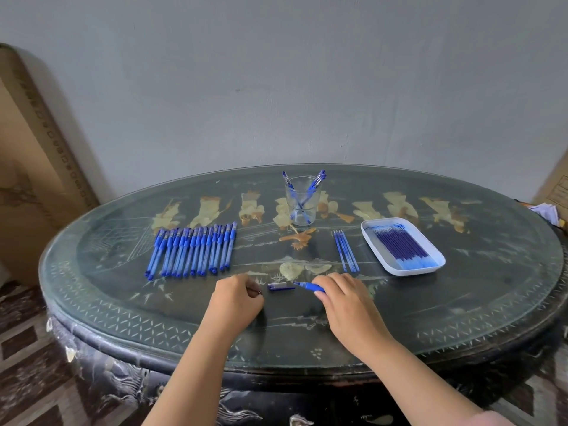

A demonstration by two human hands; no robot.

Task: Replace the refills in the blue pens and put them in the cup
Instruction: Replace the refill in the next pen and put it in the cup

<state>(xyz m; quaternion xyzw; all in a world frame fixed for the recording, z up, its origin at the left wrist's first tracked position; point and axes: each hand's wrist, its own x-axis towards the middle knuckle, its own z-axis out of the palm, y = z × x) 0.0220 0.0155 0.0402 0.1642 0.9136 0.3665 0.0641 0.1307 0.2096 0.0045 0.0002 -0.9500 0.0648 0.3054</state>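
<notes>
The clear cup (300, 207) stands toward the far side of the dark oval table (461, 318), with three blue pens (316, 181) leaning inside it, one to its left wall and two to its right. Left of the cup and nearer the person, a row of blue pens (192, 250) lies side by side, touching one another. Right of the cup and a little nearer, three loose refills (346, 253) lie together, and farther right of the cup sits a white tray (408, 272) holding a batch of dark blue refills (399, 245). On the near side of the cup, almost straight toward the person, a short blue cap piece (280, 286) lies on the table between the two hands. Just right of it, the right hand (344, 302) grips a blue pen barrel (307, 285), fingers curled over it, with its tip pointing left toward the cap piece. To the left of the cap piece, the left hand (236, 299) rests on the table with fingers curled, pinching a small thin part (259, 292) at its fingertips, too small to identify.
</notes>
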